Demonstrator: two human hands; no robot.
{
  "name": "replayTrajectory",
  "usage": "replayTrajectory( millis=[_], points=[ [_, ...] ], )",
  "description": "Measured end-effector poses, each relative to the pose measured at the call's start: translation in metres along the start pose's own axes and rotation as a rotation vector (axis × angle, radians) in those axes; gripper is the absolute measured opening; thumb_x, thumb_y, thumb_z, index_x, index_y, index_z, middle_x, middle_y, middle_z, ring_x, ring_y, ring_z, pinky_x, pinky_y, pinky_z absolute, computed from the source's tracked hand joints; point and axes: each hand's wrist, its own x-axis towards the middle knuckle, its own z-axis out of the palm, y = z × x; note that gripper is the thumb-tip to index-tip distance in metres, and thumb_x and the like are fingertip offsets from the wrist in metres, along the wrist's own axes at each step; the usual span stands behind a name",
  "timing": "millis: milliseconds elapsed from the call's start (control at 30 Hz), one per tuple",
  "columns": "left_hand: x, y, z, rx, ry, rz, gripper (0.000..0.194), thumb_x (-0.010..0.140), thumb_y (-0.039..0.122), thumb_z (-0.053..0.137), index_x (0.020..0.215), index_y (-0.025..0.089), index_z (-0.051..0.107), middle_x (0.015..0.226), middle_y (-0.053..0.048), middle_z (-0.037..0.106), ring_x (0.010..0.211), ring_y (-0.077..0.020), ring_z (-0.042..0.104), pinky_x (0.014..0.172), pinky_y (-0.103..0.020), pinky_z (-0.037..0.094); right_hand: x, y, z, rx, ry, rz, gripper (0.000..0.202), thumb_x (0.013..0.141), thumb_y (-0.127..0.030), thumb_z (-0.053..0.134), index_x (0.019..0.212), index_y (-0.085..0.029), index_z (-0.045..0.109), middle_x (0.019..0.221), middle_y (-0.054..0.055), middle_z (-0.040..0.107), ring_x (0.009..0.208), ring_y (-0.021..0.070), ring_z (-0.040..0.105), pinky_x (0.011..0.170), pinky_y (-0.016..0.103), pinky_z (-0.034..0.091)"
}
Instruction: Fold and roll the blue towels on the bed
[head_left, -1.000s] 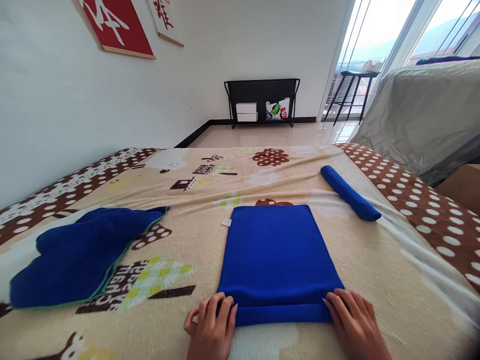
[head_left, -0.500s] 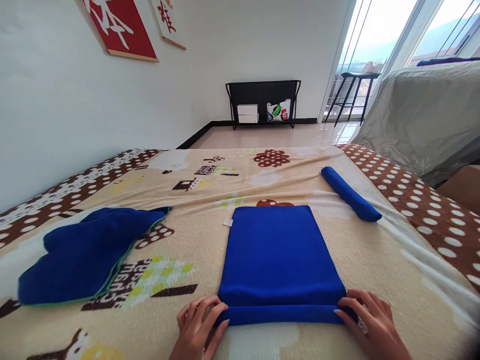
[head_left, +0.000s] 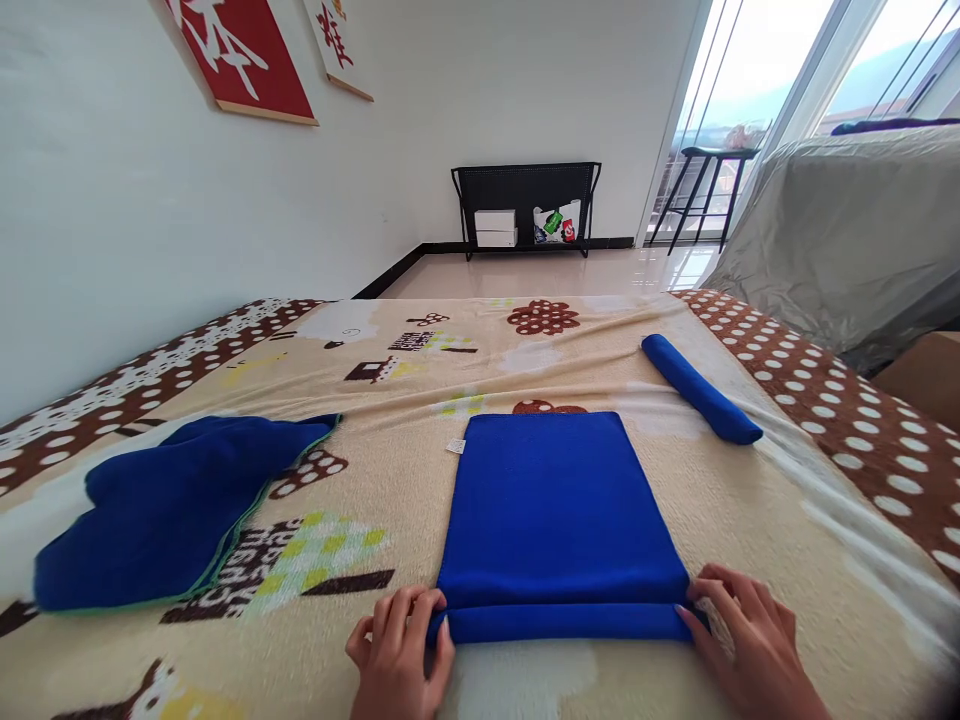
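A blue cloth (head_left: pixel 559 510) lies flat on the patterned blanket (head_left: pixel 375 480), its near edge folded over into a narrow band. My left hand (head_left: pixel 405 645) pinches the left end of that band between thumb and fingers. At the band's right end, my right hand (head_left: pixel 746 635) grips the corner in the same way. A small white tag sticks out at the cloth's upper left side. Beyond it to the right rests a rolled blue cloth (head_left: pixel 701 388). A crumpled blue cloth with green edging (head_left: pixel 165 510) lies at the left.
The blanket has brown polka-dot borders. Past its far edge, a black rack (head_left: pixel 525 185) holds white boxes (head_left: pixel 495 228) and a bag. A black stool (head_left: pixel 705 190) stands by the window, near a large covered object (head_left: pixel 862 220) at the right.
The folded band at the near edge has moved slightly away from me, with both hands still at its ends. My right hand has shifted a little upward.
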Motion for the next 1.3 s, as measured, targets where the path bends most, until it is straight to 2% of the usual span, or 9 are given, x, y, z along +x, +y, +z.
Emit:
replayTrajectory(
  millis=[233, 367, 500, 600, 733, 833, 1000, 1133, 1300],
  points=[
    [0.0, 0.091, 0.043, -0.179, 0.14, 0.304, 0.032, 0.089, 0.005, 0.043, 0.103, 0.021, 0.068, 0.098, -0.007, 0.073, 0.093, -0.0189, 0.067, 0.09, -0.035, 0.047, 0.024, -0.101, 0.018, 0.17, 0.055, -0.281, 0.037, 0.093, -0.011, 0.039, 0.113, -0.025, 0.067, 0.112, 0.001, 0.072, 0.101, 0.0146, 0.065, 0.092, 0.03, 0.04],
    [-0.003, 0.053, 0.036, -0.087, 0.033, 0.387, 0.037, 0.093, 0.011, 0.047, 0.127, 0.017, 0.06, 0.121, -0.007, 0.071, 0.116, -0.0176, 0.064, 0.103, -0.03, 0.045, 0.019, -0.076, 0.01, 0.089, 0.022, -0.241, 0.035, 0.097, -0.021, 0.042, 0.126, -0.021, 0.061, 0.122, 0.003, 0.069, 0.107, 0.0158, 0.065, 0.093, 0.029, 0.041],
    [-0.013, 0.011, 0.014, 0.113, 0.027, 0.322, 0.049, 0.095, 0.018, 0.047, 0.143, 0.022, 0.047, 0.131, -0.005, 0.066, 0.121, -0.0187, 0.062, 0.122, -0.041, 0.018, 0.003, -0.039, -0.003, -0.074, 0.028, -0.155, 0.045, 0.095, -0.024, 0.042, 0.139, -0.017, 0.051, 0.133, 0.009, 0.062, 0.111, 0.0211, 0.065, 0.104, 0.037, 0.036],
    [-0.008, 0.033, 0.012, 0.131, 0.031, 0.301, 0.056, 0.091, 0.01, 0.046, 0.145, 0.022, 0.046, 0.134, -0.007, 0.064, 0.123, -0.0216, 0.061, 0.123, -0.05, 0.0, 0.01, -0.062, -0.002, -0.101, 0.026, -0.195, 0.055, 0.089, -0.013, 0.036, 0.142, -0.013, 0.048, 0.138, 0.011, 0.057, 0.12, 0.0233, 0.06, 0.112, 0.043, 0.027],
    [0.01, 0.08, 0.026, 0.001, -0.026, 0.494, 0.052, 0.092, 0.016, 0.044, 0.144, 0.014, 0.046, 0.139, -0.007, 0.06, 0.133, -0.0179, 0.052, 0.116, -0.035, 0.031, 0.032, -0.107, 0.01, -0.005, -0.028, -0.348, 0.049, 0.09, -0.016, 0.04, 0.138, -0.012, 0.052, 0.14, 0.007, 0.056, 0.13, 0.0194, 0.052, 0.112, 0.039, 0.03],
    [0.01, 0.066, 0.026, 0.112, -0.06, 0.402, 0.052, 0.096, 0.029, 0.046, 0.147, 0.018, 0.043, 0.145, -0.006, 0.054, 0.134, -0.0182, 0.05, 0.11, -0.034, 0.038, 0.029, -0.09, 0.013, -0.081, -0.076, -0.255, 0.051, 0.097, -0.035, 0.045, 0.142, -0.011, 0.048, 0.145, 0.007, 0.051, 0.13, 0.02, 0.052, 0.114, 0.038, 0.028],
    [0.0, 0.016, 0.011, 0.225, -0.056, 0.211, 0.057, 0.096, 0.026, 0.045, 0.152, 0.02, 0.034, 0.145, -0.005, 0.055, 0.133, -0.0231, 0.05, 0.122, -0.05, 0.003, 0.011, -0.043, 0.003, -0.155, -0.093, -0.06, 0.057, 0.1, -0.043, 0.04, 0.149, -0.013, 0.039, 0.147, 0.011, 0.047, 0.13, 0.0269, 0.052, 0.117, 0.05, 0.019],
    [0.016, 0.05, 0.015, 0.181, -0.026, 0.28, 0.061, 0.091, 0.014, 0.044, 0.152, 0.015, 0.033, 0.144, -0.009, 0.055, 0.133, -0.024, 0.051, 0.122, -0.053, 0.0, 0.032, -0.084, 0.003, -0.09, -0.039, -0.078, 0.05, 0.096, -0.027, 0.046, 0.144, -0.014, 0.046, 0.144, 0.01, 0.051, 0.129, 0.0255, 0.054, 0.118, 0.05, 0.018],
    [0.032, 0.079, 0.03, 0.062, -0.156, 0.426, 0.058, 0.095, 0.025, 0.047, 0.151, 0.018, 0.034, 0.151, -0.004, 0.047, 0.14, -0.0179, 0.043, 0.113, -0.035, 0.033, 0.052, -0.115, 0.016, 0.005, -0.139, -0.202, 0.048, 0.098, -0.028, 0.045, 0.145, -0.017, 0.045, 0.146, 0.003, 0.05, 0.133, 0.0183, 0.05, 0.112, 0.037, 0.032]
  ],
)
